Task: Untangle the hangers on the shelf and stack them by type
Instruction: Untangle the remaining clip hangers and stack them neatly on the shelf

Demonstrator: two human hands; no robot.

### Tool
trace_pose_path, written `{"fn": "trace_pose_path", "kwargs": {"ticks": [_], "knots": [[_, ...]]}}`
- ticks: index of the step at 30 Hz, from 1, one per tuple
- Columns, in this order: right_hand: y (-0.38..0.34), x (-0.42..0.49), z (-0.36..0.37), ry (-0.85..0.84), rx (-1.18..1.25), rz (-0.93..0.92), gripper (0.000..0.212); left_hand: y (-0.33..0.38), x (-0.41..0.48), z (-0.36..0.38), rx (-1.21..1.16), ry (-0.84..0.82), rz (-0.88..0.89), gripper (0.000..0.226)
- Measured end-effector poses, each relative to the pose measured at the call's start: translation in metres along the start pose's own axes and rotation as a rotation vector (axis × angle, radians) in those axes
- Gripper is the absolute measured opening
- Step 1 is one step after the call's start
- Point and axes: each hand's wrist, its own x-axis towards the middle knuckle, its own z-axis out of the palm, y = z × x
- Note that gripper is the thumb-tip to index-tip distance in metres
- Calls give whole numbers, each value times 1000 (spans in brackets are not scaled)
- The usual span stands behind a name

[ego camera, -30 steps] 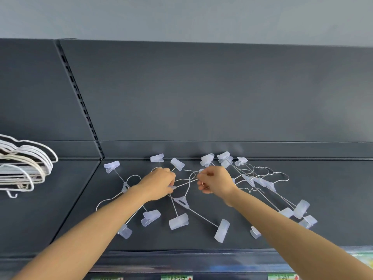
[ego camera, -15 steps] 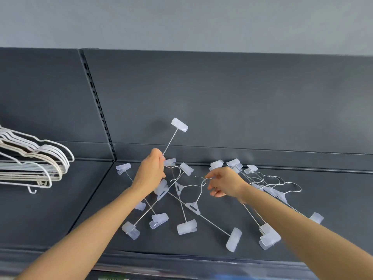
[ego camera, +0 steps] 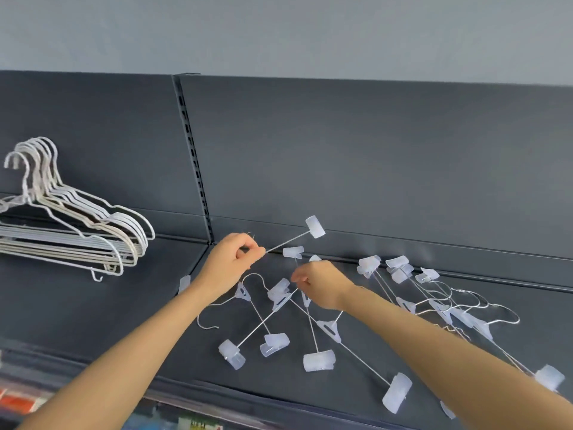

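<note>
I see a dark grey shelf (ego camera: 93,305) with a matching back panel (ego camera: 372,156). A slotted upright (ego camera: 195,169) runs down the panel, left of centre, and meets the shelf. Above the upright's top, a pale grey wall (ego camera: 279,32) fills the view. Below and left of the upright, under the shelf's front edge, blurred coloured labels (ego camera: 198,425) show. The light is soft and even.

Shelf (ego camera: 93,305): dark, with a dark back panel (ego camera: 341,150) rising behind it
Stacked hangers (ego camera: 77,234): white; nested together; toward the shelf's left end
Tangle (ego camera: 319,361): clear-clipped wire hangers crossing one another; spread from the shelf's middle to its right, back edge to front edge
Left hand (ego camera: 231,265): pinches the rod of a lifted hanger (ego camera: 315,227) near the back edge; clip end tilted up
Right hand (ego camera: 321,285): fingers curled down into the Tangle; any grip on a wire unclear
</note>
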Motion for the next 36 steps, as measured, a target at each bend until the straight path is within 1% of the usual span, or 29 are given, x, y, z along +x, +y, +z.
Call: {"fn": "trace_pose_path", "kwargs": {"ticks": [3,6,7,9,11,12,13,14,15,16,19,22,24,26,29,31,36], "knots": [[-15,13,13,-71,0,0,26,-15,-8,-10,30,35,-17,22],[-22,20,21,-88,5,25,24,-26,-16,-17,100,79,-10,32],[-24,23,23,-77,14,35,22,-29,-18,-19,126,93,-8,32],[-30,31,26,-57,43,42,17,-32,-21,-22,134,121,-24,23],[-36,41,30,-84,12,22,21,-34,-25,-26,116,150,-56,14],[-39,45,31,-108,-4,27,24,-35,-28,-28,110,160,-68,17],[-41,50,33,-129,2,45,22,-36,-30,-29,99,165,-76,21],[-40,53,34,-135,19,58,14,-37,-32,-30,79,167,-85,25],[-40,55,34,-126,37,67,11,-38,-33,-32,58,169,-99,28],[-38,57,33,-113,63,73,15,-39,-35,-32,41,170,-117,31],[-30,59,21,-108,143,46,11,-41,-40,-33,8,155,-164,40],[-24,58,5,-16,388,143,18,-39,-41,-31,9,164,-172,30],[-19,54,-6,25,503,177,16,-37,-40,-28,61,161,-173,23],[-16,48,-17,8,559,147,11,-33,-37,-25,50,143,-163,22],[-11,39,-34,39,665,61,13,-25,-33,-20,37,136,-127,25],[-9,33,-44,114,692,35,17,-19,-28,-17,50,143,-94,25],[-1,21,-59,354,587,72,19,-2,-20,-13,77,161,31,23]]}}
